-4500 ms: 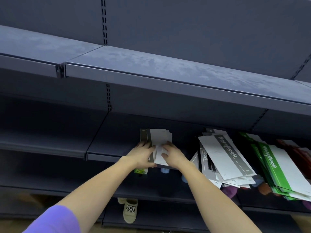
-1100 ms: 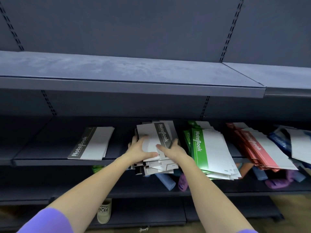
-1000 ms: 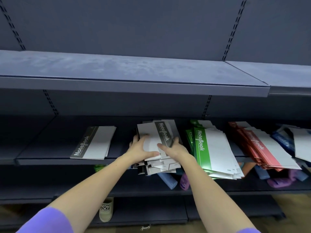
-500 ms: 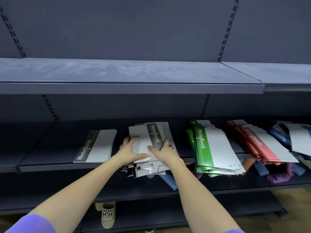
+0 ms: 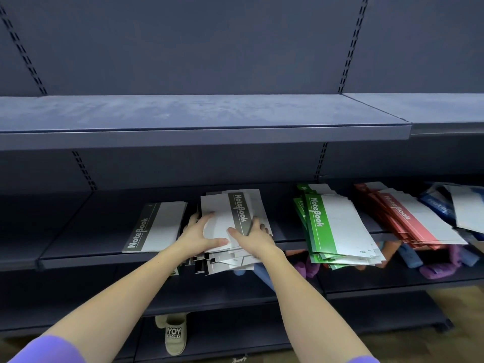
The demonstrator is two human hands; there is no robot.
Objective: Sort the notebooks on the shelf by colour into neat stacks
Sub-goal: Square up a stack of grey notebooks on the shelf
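Grey notebooks (image 5: 230, 218) overhanging shelf edge (image 5: 104, 260), both hands gripping

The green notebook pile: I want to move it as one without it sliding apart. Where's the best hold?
Take the green notebook pile by its two long side edges, one hand each, coming from the front. It is fanned, and its near ends overhang the shelf edge, so thumbs on top and fingers beneath would likely keep it together.

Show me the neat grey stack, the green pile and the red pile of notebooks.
neat grey stack (image 5: 163, 226), head view, top cover's white area
green pile (image 5: 340, 226), head view, top cover's white area
red pile (image 5: 419, 218), head view, top cover's white area
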